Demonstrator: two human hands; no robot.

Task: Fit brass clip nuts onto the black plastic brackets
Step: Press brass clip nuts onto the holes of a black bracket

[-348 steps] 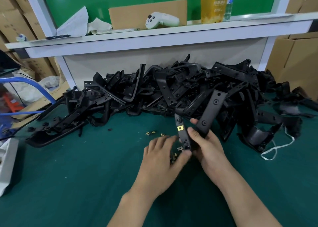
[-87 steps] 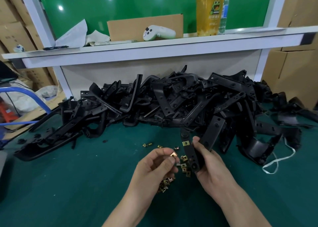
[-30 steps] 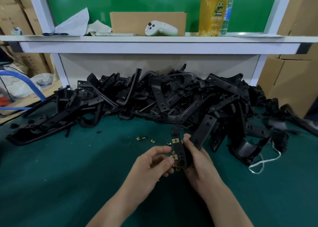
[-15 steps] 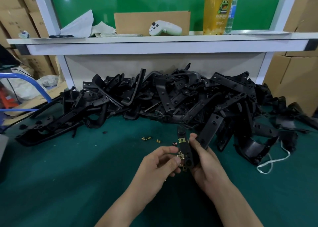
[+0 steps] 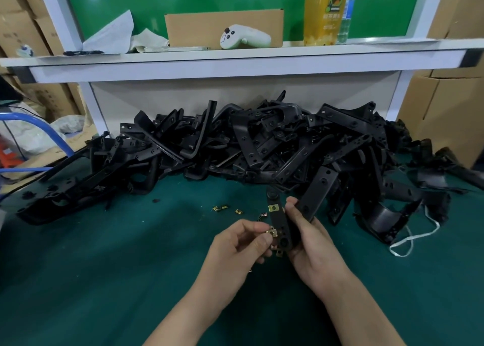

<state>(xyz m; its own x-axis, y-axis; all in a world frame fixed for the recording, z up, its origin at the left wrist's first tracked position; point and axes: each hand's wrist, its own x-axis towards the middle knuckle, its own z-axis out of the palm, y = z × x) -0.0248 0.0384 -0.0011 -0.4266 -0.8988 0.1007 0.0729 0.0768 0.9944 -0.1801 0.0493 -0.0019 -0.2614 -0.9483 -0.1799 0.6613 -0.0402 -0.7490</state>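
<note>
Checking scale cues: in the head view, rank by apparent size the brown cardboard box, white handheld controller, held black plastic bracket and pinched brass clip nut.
1. brown cardboard box
2-3. white handheld controller and black plastic bracket look alike; bracket nearer
4. brass clip nut

The bracket (image 5: 278, 221) in my right hand (image 5: 313, 251) is black plastic, matt with a faint sheen, as is the pile (image 5: 262, 146) across mid-frame. The clip nut (image 5: 272, 232) pinched in my left hand (image 5: 237, 243) is bright, glossy yellow metal, like the loose nuts (image 5: 220, 208) on the bench cover (image 5: 104, 267), a matt dark-green cloth. Upper frame: smooth white shelf (image 5: 235, 62), matt brown cardboard box (image 5: 222, 26), glossy white plastic controller (image 5: 245, 40).
</note>
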